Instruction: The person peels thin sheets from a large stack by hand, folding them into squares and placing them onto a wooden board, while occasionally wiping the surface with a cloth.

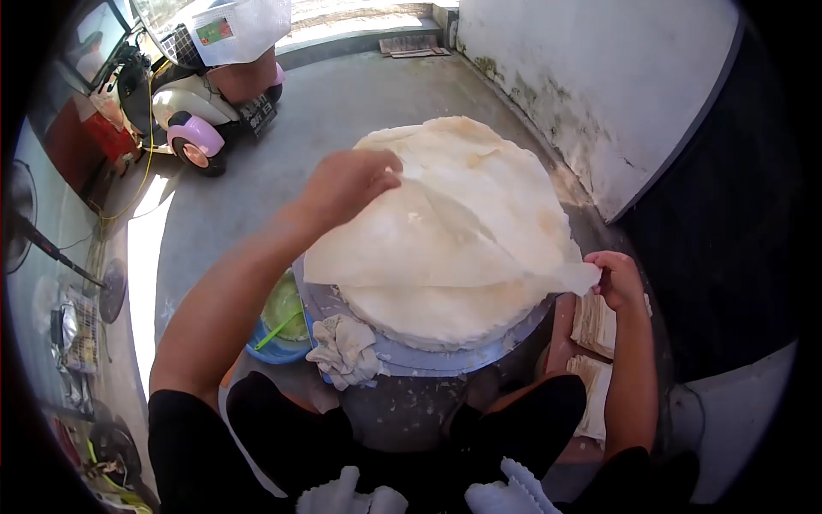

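Note:
A tall pile of large, round, thin flatbread sheets [411, 317] rests on a round board [437, 364] in front of my knees. The top flatbread sheet [402, 244] is partly lifted and folded over on itself. My left hand [355, 184] is closed in a pinch on its upper left edge. At the right, the fingers of my right hand [618, 278] pinch a narrow end of the same sheet, just beyond the pile's rim. A crumpled cloth [344, 351] lies at the board's near left edge.
Left of the board sits a blue basin [265, 343] with greenish contents and a green-handled utensil [281, 327]. Folded flatbread stacks [592, 330] lie low at right. A scooter [197, 111] carrying a white basket [244, 34] stands at far left; a wall [599, 94] runs along the right.

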Motion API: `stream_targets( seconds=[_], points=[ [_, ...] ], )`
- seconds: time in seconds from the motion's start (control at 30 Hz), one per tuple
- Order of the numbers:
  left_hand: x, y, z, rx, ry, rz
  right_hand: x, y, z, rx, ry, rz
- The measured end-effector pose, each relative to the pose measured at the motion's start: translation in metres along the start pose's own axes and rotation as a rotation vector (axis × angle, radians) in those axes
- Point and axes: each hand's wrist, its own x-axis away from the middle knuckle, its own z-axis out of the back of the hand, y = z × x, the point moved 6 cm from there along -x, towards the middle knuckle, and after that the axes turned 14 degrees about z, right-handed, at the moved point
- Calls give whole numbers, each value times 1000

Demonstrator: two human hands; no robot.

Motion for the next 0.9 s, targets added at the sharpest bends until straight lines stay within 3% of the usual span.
stream_targets(
  seconds=[0.03,0.1,0.13,0.17,0.27,0.33,0.47,0.53,0.63,0.77,0.9],
  points=[
    [-20,-9,-1,-6,120,8,-4,-6,-9,-2,-1,11],
    [-29,-17,-23,-90,101,44,-3,-7,-17,22,193,-128],
    [-28,-13,-29,-173,73,86,-5,-8,-15,23,195,-123],
    [-16,-10,-44,-207,-75,131,-6,-8,-15,119,134,-89],
    [38,-14,-76,-256,-269,150,-2,8,-15,305,10,-41],
    [67,-31,-86,-262,-271,193,-5,6,-18,485,-28,171],
    [91,-58,-92,-336,-240,197,-1,18,-25,365,19,154],
    [92,-42,-90,-296,-151,148,6,18,-30,254,33,34],
    [93,-3,-111,-53,-61,18,3,24,-23,200,105,49],
    [86,71,-164,132,-181,-141,5,27,-21,118,187,21],
    [74,109,-197,240,-232,-160,14,62,0,-126,378,-88]
  ],
)
